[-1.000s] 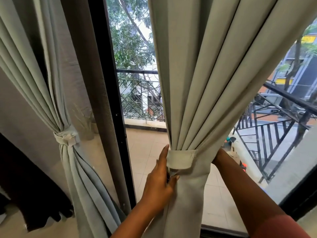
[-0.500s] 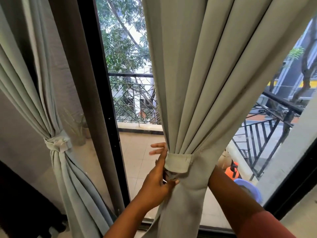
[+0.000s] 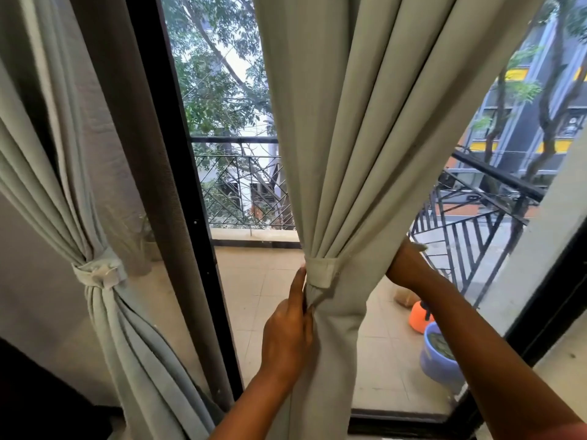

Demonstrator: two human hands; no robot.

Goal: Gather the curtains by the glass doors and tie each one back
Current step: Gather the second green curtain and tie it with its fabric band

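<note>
From the head view, the pale grey-green pleated fabric curtain at the left of the frame is already gathered and cinched by a knotted band of matching cloth, so that one looks done. The second pale grey-green curtain, hanging through the centre of the frame, is bunched into folds with a flat matching fabric tie-back strap wrapped round its front at mid-height.

The left hand sits at the strap's left edge, its fingers straight and pressed together against the cloth, the thumb tucked into the fold below. The right hand reaches behind the curtain's right edge; its fingers are hidden by the fabric, so I cannot tell how they lie. Judging by this, the wrap is on but its fastening behind is probably unfinished.

Around: a black metal door frame stands between the two curtains, and beyond the glass lie a tiled balcony floor, a black iron railing, an orange plastic container and a blue plastic bucket at lower right. Nothing visible blocks the hands.
</note>
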